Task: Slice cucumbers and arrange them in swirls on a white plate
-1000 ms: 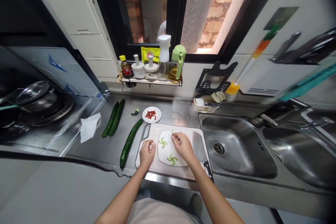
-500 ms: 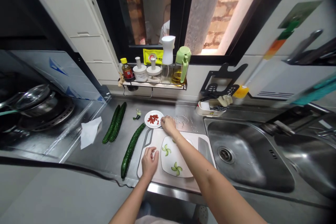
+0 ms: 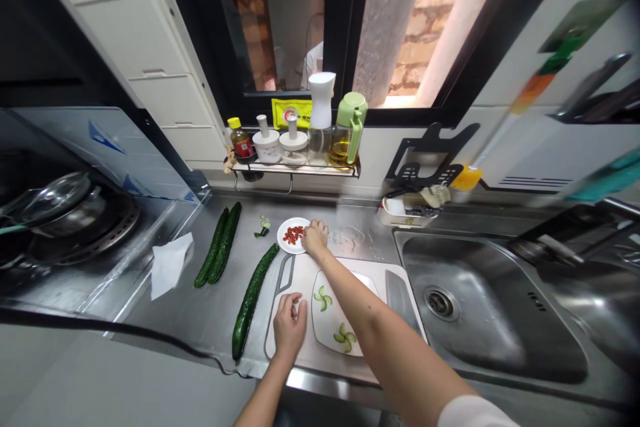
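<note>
At the right rim of a small white plate [image 3: 294, 250], my right hand [image 3: 316, 238] has its fingers bent and drawn together. What the fingertips hold, if anything, I cannot make out. Small red goji berries [image 3: 293, 235] lie on that plate. My left hand [image 3: 291, 328] rests over the left part of the cutting board [image 3: 320, 365], fingers loosely curled, thumb apart, holding nothing. Between the hands sits a white square plate [image 3: 326, 337] bearing green cucumber slices fanned into pinwheels [image 3: 345, 337]. My right forearm hides part of this plate. A whole cucumber [image 3: 254, 303] lies left of the board.
Two more cucumbers [image 3: 219, 245] and a paper towel [image 3: 170, 265] lie further left. Cucumber scraps [image 3: 263, 227] are by the small plate. A knife [image 3: 401, 290] lies at the board's right side, beside the sink [image 3: 480, 307]. A seasoning rack [image 3: 295, 167] hangs behind.
My right hand stays at the small plate's right side, its fingers a little further over the rim. My left hand has hardly moved. The whole view has shifted slightly.
</note>
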`<move>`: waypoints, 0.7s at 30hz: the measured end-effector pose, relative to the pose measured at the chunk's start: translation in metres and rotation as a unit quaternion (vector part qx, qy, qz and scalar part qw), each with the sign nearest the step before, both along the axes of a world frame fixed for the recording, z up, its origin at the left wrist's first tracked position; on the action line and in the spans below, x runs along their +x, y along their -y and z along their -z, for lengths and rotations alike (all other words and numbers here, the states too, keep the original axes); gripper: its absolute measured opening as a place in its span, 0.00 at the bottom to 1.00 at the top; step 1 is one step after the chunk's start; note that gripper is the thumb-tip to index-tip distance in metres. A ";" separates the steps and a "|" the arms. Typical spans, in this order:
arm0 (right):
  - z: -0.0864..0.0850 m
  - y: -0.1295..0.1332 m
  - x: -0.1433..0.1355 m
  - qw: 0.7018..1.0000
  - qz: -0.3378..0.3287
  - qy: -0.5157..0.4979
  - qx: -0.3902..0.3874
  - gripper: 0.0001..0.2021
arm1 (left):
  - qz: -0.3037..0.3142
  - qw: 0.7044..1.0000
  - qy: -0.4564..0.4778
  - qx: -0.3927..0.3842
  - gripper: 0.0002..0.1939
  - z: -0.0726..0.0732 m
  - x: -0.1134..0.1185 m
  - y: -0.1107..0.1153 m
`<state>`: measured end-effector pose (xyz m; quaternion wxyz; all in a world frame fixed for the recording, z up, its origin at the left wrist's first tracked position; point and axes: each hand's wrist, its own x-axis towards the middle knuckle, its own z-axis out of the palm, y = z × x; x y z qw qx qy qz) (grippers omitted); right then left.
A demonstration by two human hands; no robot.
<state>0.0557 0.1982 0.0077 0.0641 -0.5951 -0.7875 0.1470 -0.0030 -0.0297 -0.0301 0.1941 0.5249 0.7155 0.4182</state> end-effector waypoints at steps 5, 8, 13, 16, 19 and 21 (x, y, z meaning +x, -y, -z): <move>0.009 -0.001 -0.001 1.000 -0.005 -0.018 0.019 0.13 | -0.003 1.000 0.002 -0.001 0.15 0.000 0.001 0.000; 0.011 -0.002 -0.001 0.999 -0.006 -0.029 0.014 0.14 | -0.004 1.000 0.007 0.000 0.15 0.000 0.001 0.000; 0.012 0.000 0.004 0.998 -0.005 -0.064 0.010 0.13 | -0.005 1.000 0.007 0.004 0.16 -0.002 0.001 0.000; 0.012 0.002 0.009 0.996 -0.005 -0.084 -0.002 0.12 | -0.003 1.000 0.001 0.010 0.15 -0.001 0.001 0.000; 0.013 0.003 0.012 0.995 0.001 -0.104 -0.008 0.11 | -0.001 1.000 -0.003 0.017 0.14 0.002 0.000 0.000; 0.013 0.004 0.014 0.992 0.012 -0.124 -0.007 0.10 | 0.001 1.000 -0.001 0.024 0.15 0.003 0.000 0.001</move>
